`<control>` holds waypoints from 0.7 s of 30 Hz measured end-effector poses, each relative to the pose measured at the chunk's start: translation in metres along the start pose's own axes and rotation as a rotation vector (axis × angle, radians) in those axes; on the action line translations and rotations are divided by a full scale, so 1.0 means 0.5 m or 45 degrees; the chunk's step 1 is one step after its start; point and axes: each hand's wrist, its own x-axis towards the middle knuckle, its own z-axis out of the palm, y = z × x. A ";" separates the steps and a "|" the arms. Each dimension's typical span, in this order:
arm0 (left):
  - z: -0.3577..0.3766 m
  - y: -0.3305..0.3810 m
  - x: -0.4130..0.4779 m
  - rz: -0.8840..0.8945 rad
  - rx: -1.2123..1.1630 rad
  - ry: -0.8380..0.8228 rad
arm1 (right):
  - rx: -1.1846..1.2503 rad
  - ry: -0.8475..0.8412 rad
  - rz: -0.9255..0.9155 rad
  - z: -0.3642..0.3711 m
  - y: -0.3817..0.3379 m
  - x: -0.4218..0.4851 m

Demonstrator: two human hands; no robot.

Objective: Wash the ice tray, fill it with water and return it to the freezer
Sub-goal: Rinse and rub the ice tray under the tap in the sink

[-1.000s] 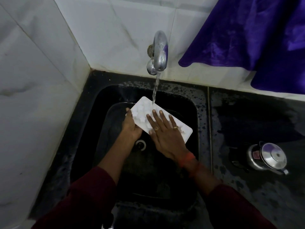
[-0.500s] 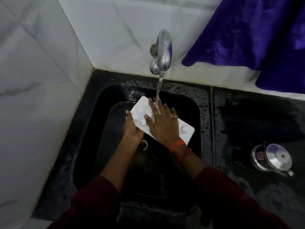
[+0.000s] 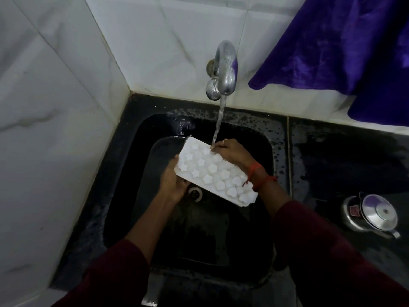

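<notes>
From here my left hand cups the near-left end of the ice tray, fingers curled under its edge and closed on it; my right hand is clenched on the far long edge, thumb over the rim, just where the stream lands; the tray hangs over the black sink, above the drain, tilted with its moulded star and heart shapes facing me. I judge this is still the washing step; to do it well I'd keep both grips firm, since a wet tray is likely slippery, and slide the tray along under the stream so every cell gets rinsed, tipping it so water runs off into the basin rather than onto the bench. Beyond the tray the tap runs from the tiled wall at the sink's far edge; a steel pressure cooker sits on the bench to the right. Half a second ago my right palm lay flat across the tray, rubbing it; now it grips the edge and the tray's face is uncovered.
</notes>
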 end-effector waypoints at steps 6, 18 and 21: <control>0.012 0.084 -0.007 0.075 0.574 -0.008 | -0.344 -0.241 -0.206 -0.018 -0.031 0.009; 0.055 0.092 0.004 0.216 0.549 0.162 | -0.824 0.328 -0.070 -0.047 0.036 -0.025; 0.049 0.098 0.011 0.208 0.536 0.205 | -0.624 0.436 0.073 -0.072 0.066 -0.032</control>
